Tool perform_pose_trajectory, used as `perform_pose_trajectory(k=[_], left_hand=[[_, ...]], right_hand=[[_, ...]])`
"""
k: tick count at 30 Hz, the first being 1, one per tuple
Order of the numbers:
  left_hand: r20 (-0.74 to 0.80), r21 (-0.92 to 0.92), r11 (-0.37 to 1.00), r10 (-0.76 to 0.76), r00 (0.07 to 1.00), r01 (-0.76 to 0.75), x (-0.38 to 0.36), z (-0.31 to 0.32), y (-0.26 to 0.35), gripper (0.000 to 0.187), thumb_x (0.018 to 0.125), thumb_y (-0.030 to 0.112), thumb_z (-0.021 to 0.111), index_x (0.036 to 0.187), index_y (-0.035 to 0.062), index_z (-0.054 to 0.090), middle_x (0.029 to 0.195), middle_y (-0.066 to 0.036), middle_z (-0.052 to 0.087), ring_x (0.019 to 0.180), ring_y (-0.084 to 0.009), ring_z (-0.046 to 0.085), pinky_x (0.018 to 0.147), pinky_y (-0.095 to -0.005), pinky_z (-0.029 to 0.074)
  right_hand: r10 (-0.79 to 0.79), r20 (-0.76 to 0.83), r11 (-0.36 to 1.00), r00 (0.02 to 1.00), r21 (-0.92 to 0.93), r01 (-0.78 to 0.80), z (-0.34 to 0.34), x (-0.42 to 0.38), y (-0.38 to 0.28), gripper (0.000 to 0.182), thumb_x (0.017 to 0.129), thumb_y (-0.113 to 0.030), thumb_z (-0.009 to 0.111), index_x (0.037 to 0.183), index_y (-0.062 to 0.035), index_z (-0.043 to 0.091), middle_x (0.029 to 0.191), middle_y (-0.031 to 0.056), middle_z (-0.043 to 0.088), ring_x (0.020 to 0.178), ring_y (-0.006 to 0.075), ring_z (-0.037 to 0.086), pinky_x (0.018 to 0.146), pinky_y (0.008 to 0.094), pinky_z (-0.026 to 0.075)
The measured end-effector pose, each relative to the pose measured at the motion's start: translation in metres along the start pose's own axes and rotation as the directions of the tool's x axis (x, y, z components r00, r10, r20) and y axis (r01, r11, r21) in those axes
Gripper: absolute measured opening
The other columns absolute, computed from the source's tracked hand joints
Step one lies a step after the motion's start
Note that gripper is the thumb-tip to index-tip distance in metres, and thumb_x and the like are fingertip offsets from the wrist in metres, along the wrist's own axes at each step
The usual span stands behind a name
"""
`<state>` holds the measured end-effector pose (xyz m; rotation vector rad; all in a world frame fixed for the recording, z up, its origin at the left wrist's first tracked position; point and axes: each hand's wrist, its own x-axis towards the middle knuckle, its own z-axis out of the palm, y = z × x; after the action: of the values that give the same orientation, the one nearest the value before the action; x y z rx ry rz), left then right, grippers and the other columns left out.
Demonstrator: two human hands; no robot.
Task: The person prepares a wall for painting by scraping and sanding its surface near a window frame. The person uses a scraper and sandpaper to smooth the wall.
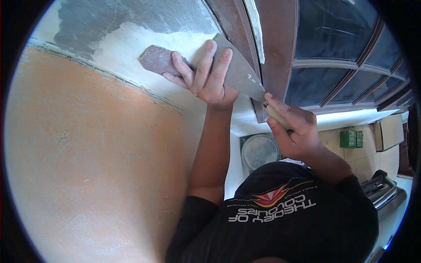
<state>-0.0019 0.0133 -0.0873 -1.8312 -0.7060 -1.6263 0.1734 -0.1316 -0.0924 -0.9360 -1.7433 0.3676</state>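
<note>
My right hand point(298, 127) is wrapped round the pale handle point(276, 116) of a putty knife. Its wide grey blade point(241, 72) slants up and left, with the tip close to the dark door frame and the whitish patch of wall. Two fingertips of my left hand point(210, 83) rest on the blade. Between other fingers of that hand is a reddish-brown piece of what looks like sandpaper point(160, 60), lying against the wall's white patch point(123, 39). The blade's far edge is partly hidden by my left fingers.
An orange wall point(96, 149) fills the left side, with a rough grey surface point(140, 15) above. At right is a brown-framed glazed door or window point(337, 39). Below stand a round lidded bucket point(260, 152), a green crate point(351, 139) and a box point(390, 133).
</note>
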Motion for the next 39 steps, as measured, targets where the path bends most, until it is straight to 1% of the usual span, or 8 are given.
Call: perform_pose_trajectory(k=[7, 17, 20, 24, 26, 30, 32, 39], left_hand=[[0.005, 0.024, 0.999, 0.046, 0.999, -0.046, -0.004, 0.0, -0.001, 0.029, 0.085, 0.038, 0.065, 0.1, 0.014, 0.073, 0.113, -0.009, 0.071, 0.141, -0.0476, 0.029, 0.113, -0.0608, -0.01], [-0.022, 0.026, 1.0, -0.011, 1.0, 0.012, -0.005, 0.003, 0.003, 0.023, 0.084, 0.026, 0.063, 0.102, 0.0153, 0.074, 0.115, -0.009, 0.071, 0.14, -0.0492, 0.03, 0.113, -0.0608, -0.011], [-0.012, 0.005, 0.992, -0.122, 0.992, 0.122, -0.003, -0.002, 0.01, 0.025, 0.081, 0.023, 0.063, 0.103, 0.0173, 0.075, 0.116, -0.007, 0.071, 0.141, -0.048, 0.029, 0.114, -0.0592, -0.011], [0.053, 0.028, 0.995, -0.1, 0.994, 0.099, -0.003, -0.006, 0.009, 0.026, 0.078, 0.023, 0.065, 0.102, 0.0196, 0.075, 0.116, -0.005, 0.07, 0.141, -0.0471, 0.029, 0.114, -0.0579, -0.011], [0.053, 0.054, 0.995, -0.083, 0.995, 0.08, -0.001, -0.005, 0.008, 0.026, 0.077, 0.022, 0.065, 0.102, 0.0202, 0.075, 0.117, -0.005, 0.07, 0.141, -0.0469, 0.03, 0.114, -0.0576, -0.011], [0.052, 0.035, 0.994, -0.109, 0.993, 0.108, 0.002, -0.007, 0.011, 0.027, 0.077, 0.02, 0.064, 0.102, 0.0204, 0.076, 0.117, -0.003, 0.07, 0.14, -0.0465, 0.031, 0.114, -0.0577, -0.011], [0.067, 0.034, 0.991, -0.132, 0.989, 0.13, 0.0, -0.008, 0.012, 0.027, 0.078, 0.019, 0.064, 0.102, 0.0206, 0.076, 0.117, -0.002, 0.07, 0.14, -0.0464, 0.031, 0.114, -0.0579, -0.011], [0.033, 0.005, 0.993, -0.119, 0.992, 0.119, 0.004, -0.007, 0.011, 0.029, 0.078, 0.014, 0.059, 0.1, 0.0217, 0.076, 0.117, 0.001, 0.071, 0.139, -0.0452, 0.034, 0.113, -0.0581, -0.012]], right_hand=[[0.011, 0.025, 1.0, 1.0, -0.014, -0.011, -0.01, 0.002, -0.013, 0.051, 0.082, 0.001, 0.066, 0.132, -0.0028, 0.056, 0.085, 0.0209, 0.068, 0.069, 0.0301, 0.069, 0.063, 0.0351, 0.054], [0.093, 0.071, 0.983, 0.993, -0.166, -0.08, -0.026, 0.013, -0.037, 0.047, 0.081, 0.003, 0.066, 0.127, 0.0, 0.06, 0.084, 0.0196, 0.068, 0.069, 0.0288, 0.068, 0.066, 0.0317, 0.052], [0.099, 0.073, 0.979, 0.992, -0.184, -0.084, -0.019, 0.012, -0.035, 0.047, 0.081, 0.003, 0.066, 0.127, -0.0002, 0.06, 0.085, 0.0195, 0.068, 0.07, 0.0271, 0.068, 0.067, 0.0312, 0.052], [0.102, 0.083, 0.962, 0.991, -0.262, -0.077, -0.022, 0.006, -0.028, 0.047, 0.082, 0.002, 0.066, 0.128, -0.0009, 0.06, 0.085, 0.0196, 0.068, 0.071, 0.0258, 0.068, 0.068, 0.0303, 0.052], [0.03, 0.025, 0.971, 0.999, -0.238, -0.023, -0.018, 0.008, -0.03, 0.049, 0.08, -0.001, 0.069, 0.129, -0.0029, 0.06, 0.07, 0.0173, 0.063, 0.055, 0.0261, 0.063, 0.052, 0.0341, 0.049], [0.024, 0.028, 0.975, 0.999, -0.223, -0.017, -0.02, 0.013, -0.039, 0.049, 0.08, -0.001, 0.069, 0.128, -0.0029, 0.06, 0.067, 0.0167, 0.062, 0.054, 0.0258, 0.062, 0.051, 0.0345, 0.049], [0.164, 0.108, 0.953, 0.981, -0.274, -0.129, -0.024, 0.013, -0.046, 0.047, 0.083, 0.0, 0.067, 0.129, -0.0012, 0.059, 0.083, 0.0199, 0.068, 0.07, 0.0263, 0.068, 0.067, 0.0313, 0.052], [0.135, 0.08, 0.944, 0.988, -0.312, -0.104, -0.02, 0.009, -0.041, 0.046, 0.084, -0.002, 0.067, 0.129, -0.0005, 0.059, 0.084, 0.0197, 0.068, 0.07, 0.0257, 0.068, 0.067, 0.0314, 0.052]])
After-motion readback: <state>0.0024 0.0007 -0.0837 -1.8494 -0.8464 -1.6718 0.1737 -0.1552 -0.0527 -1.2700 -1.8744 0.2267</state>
